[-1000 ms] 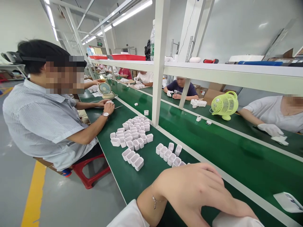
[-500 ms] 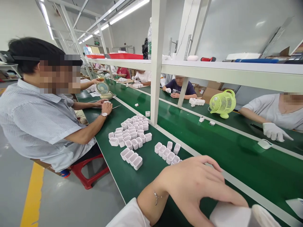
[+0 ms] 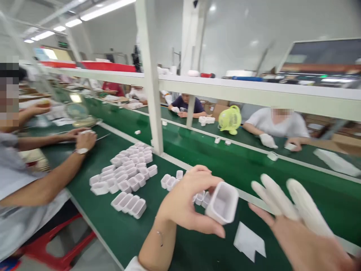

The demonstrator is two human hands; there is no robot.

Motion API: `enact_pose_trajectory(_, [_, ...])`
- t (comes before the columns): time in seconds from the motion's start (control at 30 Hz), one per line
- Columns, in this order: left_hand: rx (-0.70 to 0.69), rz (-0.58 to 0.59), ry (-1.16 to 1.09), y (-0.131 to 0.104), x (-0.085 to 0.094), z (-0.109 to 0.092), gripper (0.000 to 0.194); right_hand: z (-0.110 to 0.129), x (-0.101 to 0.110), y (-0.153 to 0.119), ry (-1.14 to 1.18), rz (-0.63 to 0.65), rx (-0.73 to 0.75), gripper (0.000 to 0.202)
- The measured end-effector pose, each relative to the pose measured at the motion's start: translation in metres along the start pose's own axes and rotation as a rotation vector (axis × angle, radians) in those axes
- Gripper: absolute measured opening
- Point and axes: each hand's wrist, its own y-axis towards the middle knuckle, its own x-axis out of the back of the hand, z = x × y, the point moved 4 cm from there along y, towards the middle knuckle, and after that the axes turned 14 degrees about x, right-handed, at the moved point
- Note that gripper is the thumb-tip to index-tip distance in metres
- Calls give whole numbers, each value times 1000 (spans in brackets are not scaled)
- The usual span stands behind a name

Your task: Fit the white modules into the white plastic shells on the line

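Between the thumb and fingers of my left hand [image 3: 188, 203] is a white cup [image 3: 223, 203], its opening tilted toward me. My right hand [image 3: 296, 222], with white covers on several fingers, is spread apart at the right and holds nothing. A piece of white paper [image 3: 249, 241] lies on the green table below and between my hands. Behind my left hand stands a group of small white cups [image 3: 170, 182], partly hidden. Farther left are a row of white cups [image 3: 129, 204] and a larger cluster of them [image 3: 126, 167].
A person's arm [image 3: 53, 171] rests on the table at the left, near a fan [image 3: 77, 113]. A white post [image 3: 150, 86] and shelf [image 3: 254, 90] rise beyond the cups. Across the green belt [image 3: 180, 141], people sit near a green fan [image 3: 230, 119].
The view has turned right. My left hand has lifted the white cup into fuller view, and my right hand now shows spread apart from it. White paper shows on the table.
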Motion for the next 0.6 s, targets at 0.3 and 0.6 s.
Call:
enact_pose_trajectory(0.3, [102,119,105,-2,-5,-3,56,-16,3,15,1137,-402,-226,66])
enact_pose_trajectory(0.6, [80,157,268,-3,-12,0,50,-8,7,10,1292,-321,-154,56])
